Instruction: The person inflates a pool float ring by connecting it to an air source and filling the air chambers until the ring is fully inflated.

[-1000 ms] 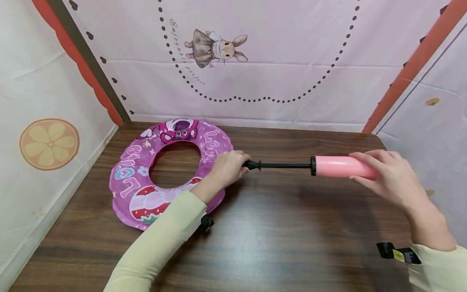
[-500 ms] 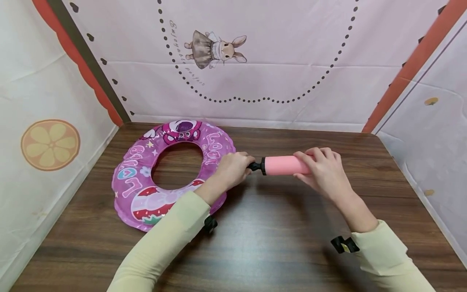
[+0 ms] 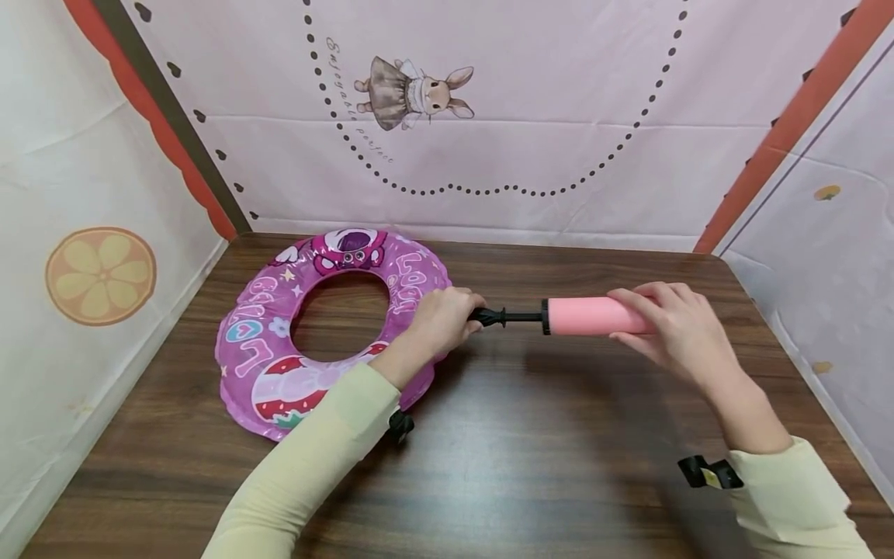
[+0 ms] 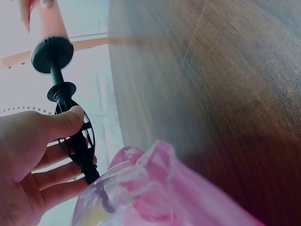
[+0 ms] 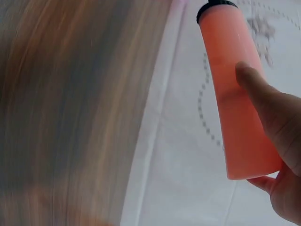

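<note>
A hand pump with a pink barrel [image 3: 583,316] and a black rod [image 3: 524,317] lies level between the two hands, above the table. The left hand [image 3: 443,318] grips its black end piece, thumb on one side and fingers behind, as the left wrist view shows. That end's tip [image 4: 91,176] meets the clear, crumpled part of a purple swim ring [image 3: 240,384]. Round the far end of the barrel, the right hand [image 3: 687,334] holds on with thumb and fingers. A short length of rod shows between barrel and end piece.
The swim ring lies on the left half of a dark wooden table [image 3: 489,466]. Printed cloth [image 3: 531,93] hangs behind the table and along both sides. A black strap piece [image 3: 708,472] sits at the right wrist.
The right hand slid the barrel left until the rod was hidden, then drew it partway back right, baring some rod again. The left hand has hardly moved.
</note>
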Demonstrator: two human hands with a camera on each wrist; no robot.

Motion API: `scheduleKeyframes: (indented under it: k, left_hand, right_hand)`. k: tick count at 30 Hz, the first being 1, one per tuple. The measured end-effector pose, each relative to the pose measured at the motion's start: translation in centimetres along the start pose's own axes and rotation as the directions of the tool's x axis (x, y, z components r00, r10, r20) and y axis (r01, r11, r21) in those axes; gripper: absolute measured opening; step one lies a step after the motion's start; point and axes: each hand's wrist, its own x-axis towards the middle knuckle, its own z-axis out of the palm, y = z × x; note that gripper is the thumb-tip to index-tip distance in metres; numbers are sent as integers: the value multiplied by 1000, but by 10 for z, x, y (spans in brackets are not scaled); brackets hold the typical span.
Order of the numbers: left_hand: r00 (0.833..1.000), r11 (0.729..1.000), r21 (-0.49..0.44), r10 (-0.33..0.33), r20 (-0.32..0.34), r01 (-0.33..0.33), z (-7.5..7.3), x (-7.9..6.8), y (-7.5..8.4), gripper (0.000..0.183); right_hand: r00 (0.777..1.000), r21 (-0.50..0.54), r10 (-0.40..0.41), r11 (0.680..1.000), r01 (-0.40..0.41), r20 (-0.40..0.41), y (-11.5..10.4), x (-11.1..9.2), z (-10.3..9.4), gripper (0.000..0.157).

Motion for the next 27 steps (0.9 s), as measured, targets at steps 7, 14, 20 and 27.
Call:
scheduleKeyframes:
  k: [7,14,20,27]
  left_hand:
    - [1000,1000,3,-13,-25,13,1,-3,-9,26]
    - [999,1000,20,5,-36,-5,1,-1,-5,24]
    - [999,1000,29,8,-45,-7,2,0,2,23]
    - [998,1000,26,12,-63,-10,4,0,4,22]
  right_hand:
    - [998,5,64,998,-64,-7,29,-18,-30,78]
    - [998,7,-27,1000,28,-54,16,-7,-12,72]
    - [997,27,-50,998,52,-52,-9,11,15,67]
    - [999,17,-30,999,30,-32,-28,20,33,57]
